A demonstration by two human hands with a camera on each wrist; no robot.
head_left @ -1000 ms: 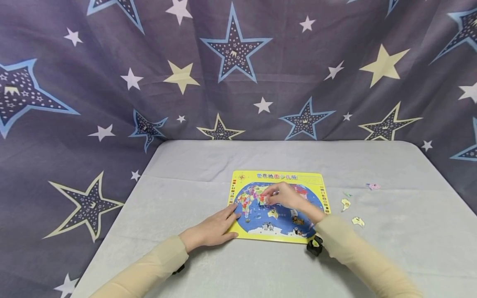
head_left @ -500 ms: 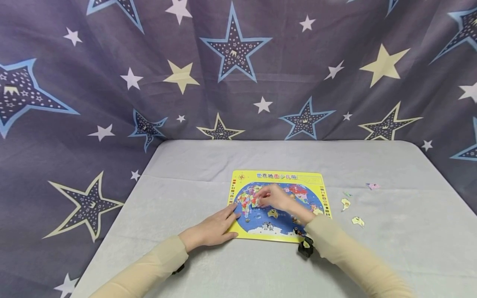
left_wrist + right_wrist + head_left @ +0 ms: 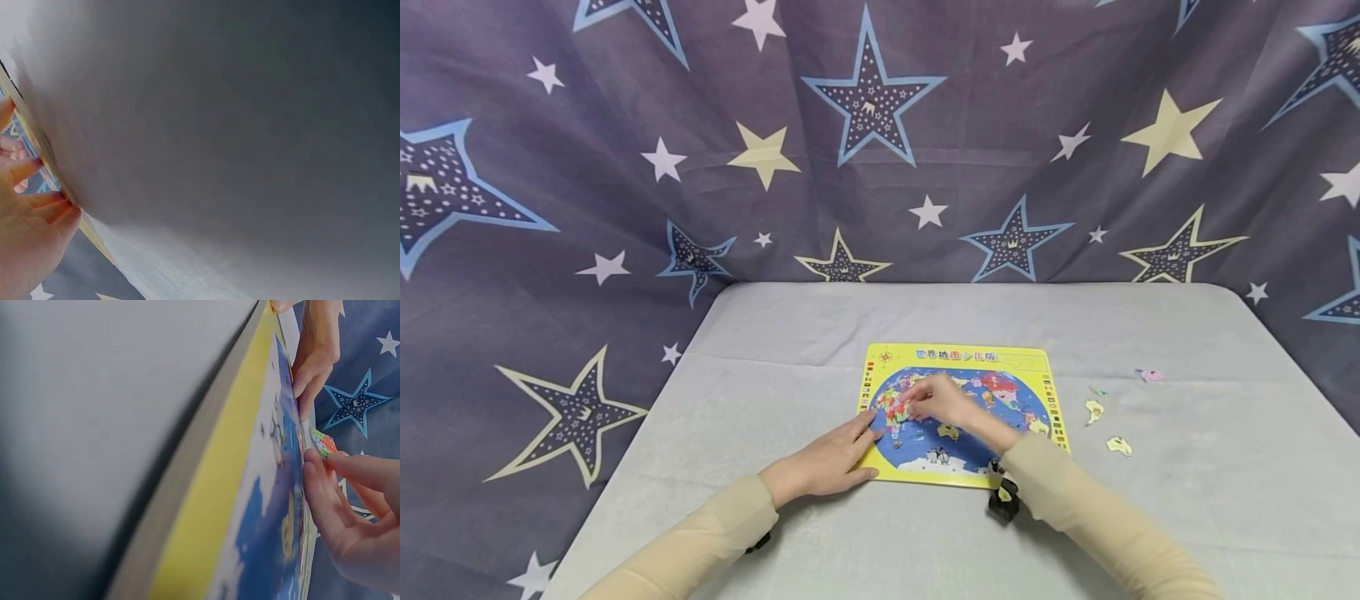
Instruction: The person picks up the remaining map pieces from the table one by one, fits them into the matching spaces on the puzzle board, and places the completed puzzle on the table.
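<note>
Presently, one small, flat, red-and-green puzzle piece (image 3: 324, 442), pinched in the right hand (image 3: 936, 400), hangs tilted over the left part of the rectangular, yellow-bordered world-map board (image 3: 925, 477). Left hand (image 3: 831, 461), fingers extended, rests on that board's left edge, leftward of the piece.

Head view: soft, even, fairly bright; faint diffuse shadows just below the sleeves (image 3: 1075, 483), slight softness at the right hand (image 3: 942, 398). Left wrist view: murky, grey tablecloth (image 3: 225, 125) darkening well right of the left hand (image 3: 34, 234), washed-out glare above it. Right wrist view: hazy; world-map puzzle board (image 3: 219, 469) blurred left of the right hand, dark shadow along its near edge.
</note>
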